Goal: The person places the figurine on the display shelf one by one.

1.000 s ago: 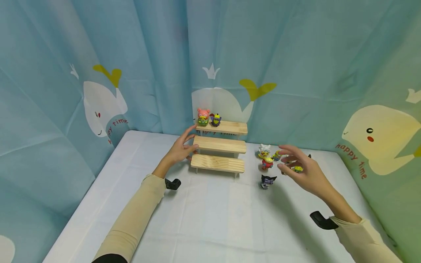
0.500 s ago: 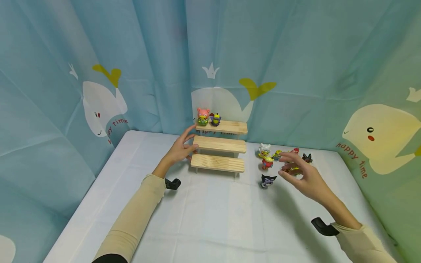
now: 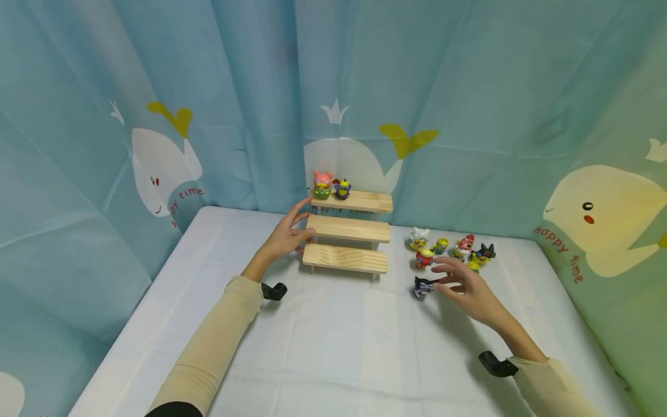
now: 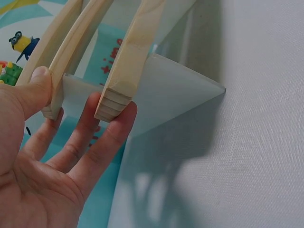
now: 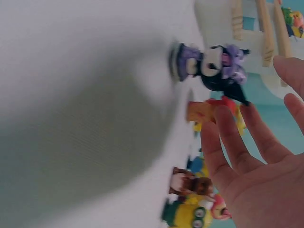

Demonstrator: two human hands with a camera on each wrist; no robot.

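A three-tier wooden display stand (image 3: 349, 229) stands at the middle back of the table. My left hand (image 3: 282, 238) holds its left end; in the left wrist view the thumb lies on the middle plank (image 4: 71, 52) while fingertips touch the bottom plank (image 4: 124, 71). On the top tier are a pink-headed figurine (image 3: 322, 186) and a small yellow-and-purple figurine (image 3: 342, 190). To the right, my right hand (image 3: 471, 292) reaches toward a black-and-purple figurine (image 3: 422, 287) standing upright. Its fingers are spread, with fingertips right at the figurine's pointed black ear (image 5: 236, 93).
Behind the right hand stand several more figurines: a white-topped one (image 3: 419, 237), a red one (image 3: 424, 259), a small yellow one (image 3: 440, 245), a red-capped one (image 3: 464, 246) and a black-eared one (image 3: 486, 253). A blue whale-print curtain (image 3: 250, 145) hangs along the table's back edge.
My right hand has moved left and toward me, from over the rear figurines to the black-and-purple one, uncovering the rear group. The left hand stays on the stand.
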